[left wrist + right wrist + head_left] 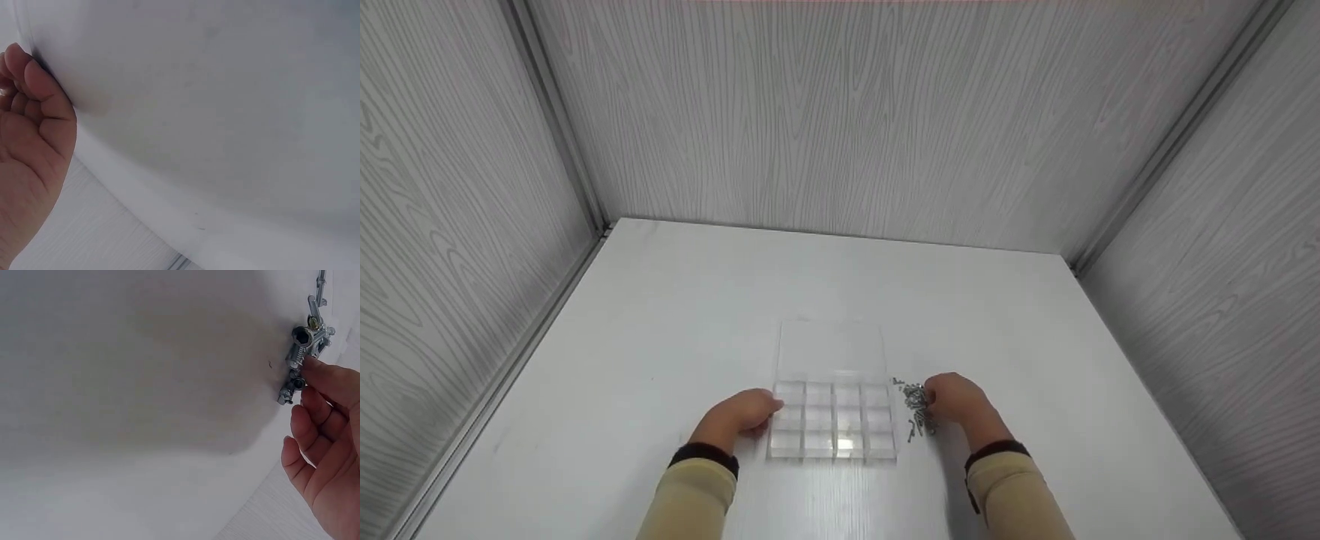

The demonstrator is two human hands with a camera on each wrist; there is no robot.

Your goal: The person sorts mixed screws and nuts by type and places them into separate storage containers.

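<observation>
A clear plastic compartment box (834,442) lies on the white table, its transparent lid (831,346) folded back flat beyond it. My left hand (750,411) grips the box's left side, thumb over the rim. In the left wrist view, the fingers of the left hand (34,124) are curled and the box is hidden. To the right of the box lies a pile of small metal screws (915,397). My right hand (956,397) is at the pile's right side, fingertips among the screws (298,354). I cannot tell whether it pinches one.
Grey wood-grain panels (840,120) enclose the white table (675,300) at the back, left and right. A few screws (912,430) lie loose at the pile's near edge, close to the box.
</observation>
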